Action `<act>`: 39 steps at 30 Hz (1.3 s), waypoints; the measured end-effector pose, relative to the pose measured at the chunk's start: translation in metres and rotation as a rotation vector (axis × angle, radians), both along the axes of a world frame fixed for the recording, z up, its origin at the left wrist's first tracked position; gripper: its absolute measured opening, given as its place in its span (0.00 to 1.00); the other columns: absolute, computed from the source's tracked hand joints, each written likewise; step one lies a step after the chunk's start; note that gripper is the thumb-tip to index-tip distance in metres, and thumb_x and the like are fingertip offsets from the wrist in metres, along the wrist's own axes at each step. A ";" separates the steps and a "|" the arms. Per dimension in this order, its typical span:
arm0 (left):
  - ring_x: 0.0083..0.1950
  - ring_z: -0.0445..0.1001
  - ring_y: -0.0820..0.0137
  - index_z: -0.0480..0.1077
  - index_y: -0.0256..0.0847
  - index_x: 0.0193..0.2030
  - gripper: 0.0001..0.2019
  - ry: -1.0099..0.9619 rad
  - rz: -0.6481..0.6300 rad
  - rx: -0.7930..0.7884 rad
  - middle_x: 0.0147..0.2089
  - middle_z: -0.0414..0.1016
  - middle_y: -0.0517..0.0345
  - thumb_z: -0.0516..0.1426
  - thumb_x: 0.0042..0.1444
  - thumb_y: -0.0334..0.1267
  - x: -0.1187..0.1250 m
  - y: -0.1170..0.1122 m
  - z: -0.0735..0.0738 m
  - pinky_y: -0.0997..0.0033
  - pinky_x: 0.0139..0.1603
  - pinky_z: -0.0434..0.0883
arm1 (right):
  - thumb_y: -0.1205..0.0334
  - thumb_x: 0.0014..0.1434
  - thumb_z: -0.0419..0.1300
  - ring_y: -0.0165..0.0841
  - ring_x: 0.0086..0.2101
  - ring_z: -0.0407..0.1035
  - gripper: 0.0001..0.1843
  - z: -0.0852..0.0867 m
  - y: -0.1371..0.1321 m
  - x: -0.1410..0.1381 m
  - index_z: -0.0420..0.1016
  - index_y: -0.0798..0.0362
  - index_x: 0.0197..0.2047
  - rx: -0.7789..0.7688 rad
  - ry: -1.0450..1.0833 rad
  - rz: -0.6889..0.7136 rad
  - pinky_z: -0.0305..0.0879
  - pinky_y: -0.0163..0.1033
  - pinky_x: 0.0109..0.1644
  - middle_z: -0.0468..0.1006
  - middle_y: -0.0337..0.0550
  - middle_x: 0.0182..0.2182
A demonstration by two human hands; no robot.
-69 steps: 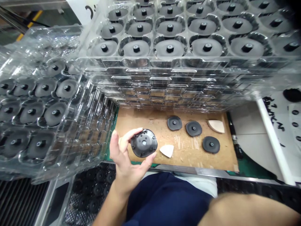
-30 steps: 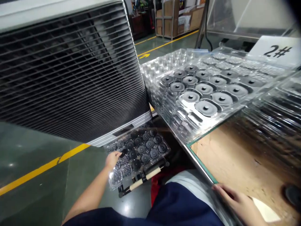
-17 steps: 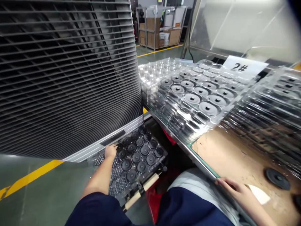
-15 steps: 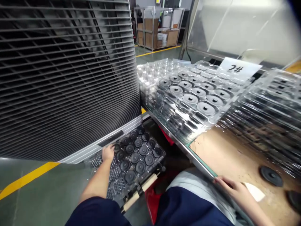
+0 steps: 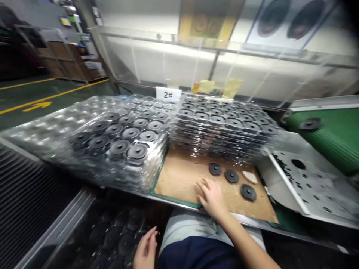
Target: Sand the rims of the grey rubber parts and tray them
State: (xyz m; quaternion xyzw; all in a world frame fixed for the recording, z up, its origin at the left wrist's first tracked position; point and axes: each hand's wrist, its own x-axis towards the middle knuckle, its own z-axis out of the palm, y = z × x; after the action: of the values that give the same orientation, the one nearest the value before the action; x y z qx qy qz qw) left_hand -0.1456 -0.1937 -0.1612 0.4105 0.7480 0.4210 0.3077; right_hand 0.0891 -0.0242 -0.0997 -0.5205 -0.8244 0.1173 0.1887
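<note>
My right hand [image 5: 212,197] hovers over or rests on the brown cardboard sheet [image 5: 179,172] near the table's front edge; its fingers are spread and nothing is in them. Beyond it on the cardboard lie three black round discs with small centre knobs, the closest being one disc [image 5: 215,169], with a pale wedge-shaped piece [image 5: 249,177] among them. My left hand [image 5: 146,249] is low, in front of my lap, with loosely bent fingers and no object visible in it. Beside it, in shadow below the table, is a tray of dark discs [image 5: 112,239].
Left on the table stands a stack of clear trays with discs [image 5: 120,147]; a taller tray stack [image 5: 218,138] is behind the cardboard. A "2#" sign [image 5: 168,94] stands between them. At right are a metal chute [image 5: 283,186] and a green conveyor [image 5: 333,130] carrying a disc.
My view has swung right toward the table. My left hand has come away from the low disc tray toward my lap. My right hand has left the table edge and is over the cardboard.
</note>
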 end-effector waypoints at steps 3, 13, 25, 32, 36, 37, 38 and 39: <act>0.32 0.77 0.66 0.77 0.45 0.41 0.15 -0.068 -0.423 0.158 0.37 0.80 0.52 0.54 0.54 0.48 0.046 0.066 0.039 0.68 0.37 0.74 | 0.59 0.63 0.56 0.37 0.47 0.68 0.14 -0.009 0.003 0.016 0.68 0.53 0.51 0.121 0.025 -0.013 0.67 0.49 0.50 0.70 0.47 0.51; 0.19 0.69 0.72 0.73 0.40 0.45 0.20 -0.027 -0.646 0.213 0.25 0.75 0.58 0.45 0.60 0.47 0.086 0.219 0.068 0.73 0.22 0.70 | 0.63 0.63 0.53 0.31 0.40 0.70 0.09 0.064 0.034 0.076 0.74 0.49 0.42 0.412 0.050 -0.170 0.69 0.39 0.43 0.75 0.40 0.38; 0.35 0.78 0.63 0.75 0.45 0.44 0.16 0.026 -0.590 0.097 0.32 0.80 0.56 0.53 0.53 0.48 0.090 0.226 0.028 0.68 0.36 0.76 | 0.64 0.49 0.62 0.51 0.53 0.57 0.18 0.227 0.216 0.288 0.74 0.56 0.45 0.341 -0.210 -0.790 0.51 0.59 0.55 0.67 0.57 0.51; 0.29 0.73 0.68 0.76 0.43 0.41 0.21 -0.381 -0.396 -0.117 0.29 0.78 0.57 0.61 0.44 0.54 0.103 0.230 0.056 0.70 0.34 0.73 | 0.62 0.52 0.62 0.43 0.52 0.62 0.30 0.227 0.173 0.270 0.64 0.55 0.58 0.444 -0.109 -0.851 0.59 0.48 0.55 0.66 0.53 0.53; 0.35 0.76 0.68 0.73 0.45 0.45 0.21 -1.123 -0.309 -0.384 0.38 0.79 0.55 0.62 0.46 0.51 0.147 0.226 0.112 0.67 0.40 0.73 | 0.58 0.56 0.59 0.37 0.52 0.65 0.27 0.224 0.109 0.203 0.62 0.47 0.59 0.266 0.185 -0.167 0.61 0.45 0.57 0.69 0.42 0.53; 0.42 0.77 0.64 0.72 0.46 0.48 0.22 -1.306 -0.341 -0.485 0.43 0.79 0.53 0.58 0.49 0.54 0.162 0.226 0.126 0.62 0.46 0.72 | 0.61 0.57 0.58 0.36 0.55 0.62 0.28 0.216 0.095 0.186 0.60 0.45 0.61 0.150 0.173 0.003 0.59 0.43 0.59 0.68 0.41 0.54; 0.47 0.76 0.60 0.72 0.45 0.49 0.24 -1.465 -0.404 -0.576 0.48 0.77 0.50 0.54 0.52 0.58 0.176 0.226 0.136 0.57 0.49 0.71 | 0.63 0.58 0.57 0.34 0.56 0.61 0.29 0.204 0.084 0.172 0.58 0.44 0.62 0.035 0.153 0.135 0.57 0.43 0.61 0.68 0.40 0.55; 0.48 0.76 0.60 0.72 0.43 0.48 0.25 -1.579 -0.442 -0.628 0.48 0.78 0.48 0.51 0.54 0.58 0.189 0.227 0.144 0.56 0.51 0.69 | 0.61 0.57 0.59 0.36 0.58 0.58 0.32 0.190 0.074 0.160 0.56 0.44 0.64 -0.063 0.124 0.248 0.51 0.46 0.64 0.67 0.40 0.57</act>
State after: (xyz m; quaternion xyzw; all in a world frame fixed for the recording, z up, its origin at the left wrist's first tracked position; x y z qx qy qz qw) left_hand 0.0429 0.0335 -0.0171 0.0308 0.3013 0.2874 0.9087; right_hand 0.2488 0.0497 0.0907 -0.4121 -0.8650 0.1977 0.2070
